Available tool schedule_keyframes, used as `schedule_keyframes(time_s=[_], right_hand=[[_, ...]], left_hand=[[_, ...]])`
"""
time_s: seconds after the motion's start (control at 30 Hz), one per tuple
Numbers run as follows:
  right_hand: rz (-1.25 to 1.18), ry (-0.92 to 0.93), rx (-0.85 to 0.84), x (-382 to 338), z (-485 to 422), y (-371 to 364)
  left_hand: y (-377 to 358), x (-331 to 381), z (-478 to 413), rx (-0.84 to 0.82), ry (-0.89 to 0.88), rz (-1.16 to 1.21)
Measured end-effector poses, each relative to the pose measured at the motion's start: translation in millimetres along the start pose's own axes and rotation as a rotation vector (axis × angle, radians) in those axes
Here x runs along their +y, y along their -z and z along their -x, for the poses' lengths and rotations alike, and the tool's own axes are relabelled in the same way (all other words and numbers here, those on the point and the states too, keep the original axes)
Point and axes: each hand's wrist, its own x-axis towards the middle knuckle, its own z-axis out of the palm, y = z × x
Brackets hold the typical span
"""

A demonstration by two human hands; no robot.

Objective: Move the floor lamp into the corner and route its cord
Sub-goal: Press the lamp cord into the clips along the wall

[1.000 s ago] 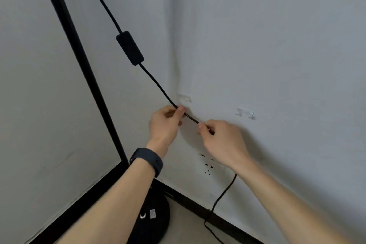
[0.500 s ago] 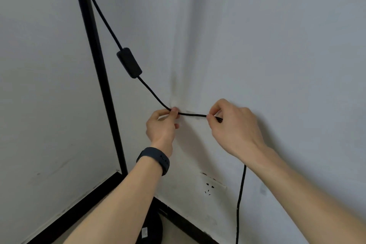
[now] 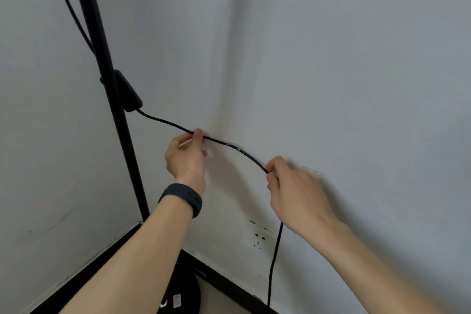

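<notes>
The black floor lamp pole (image 3: 112, 99) stands in the corner, its round base (image 3: 183, 296) partly hidden behind my left forearm. The black cord (image 3: 165, 121) runs from an inline switch (image 3: 130, 95) beside the pole across to the right wall. My left hand (image 3: 186, 158) pinches the cord near the corner. My right hand (image 3: 295, 194) pinches it further right, and the cord hangs down below that hand to the floor. Between my hands the cord lies in a clear wall clip (image 3: 235, 146). A second clear clip (image 3: 314, 171) sits just right of my right hand.
A white wall socket (image 3: 258, 236) is set low on the right wall, below my hands. Black skirting (image 3: 229, 280) runs along both walls at floor level. A dark band is on my left wrist (image 3: 182, 197).
The view shifted, so the pole now overlaps the switch. My hands moved apart along the cord; it now sits in the first clear clip, sagging toward my lower right hand.
</notes>
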Motion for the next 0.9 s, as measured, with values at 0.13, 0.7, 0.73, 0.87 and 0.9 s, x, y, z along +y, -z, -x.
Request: schedule_keyframes(time_s=[0.13, 0.7, 0.73, 0.87, 0.9], right_hand=[[-0.045, -0.022, 0.025, -1, 4, -13], [-0.699, -0.317, -0.169, 80, 80, 2], [-0.620, -0.312, -0.045, 83, 79, 7], [-0.396, -0.308, 0.201, 79, 69, 25], [-0.349, -0.309, 0.221, 77, 66, 29]], left_hand=[[3, -7, 28, -0.170, 0.082, -0.134], [-28, -43, 85, -0.291, -0.057, -0.228], [-30, -46, 91, -0.285, -0.061, -0.223], [-38, -56, 118, -0.413, -0.048, -0.285], [-39, -57, 123, -0.448, -0.060, -0.302]])
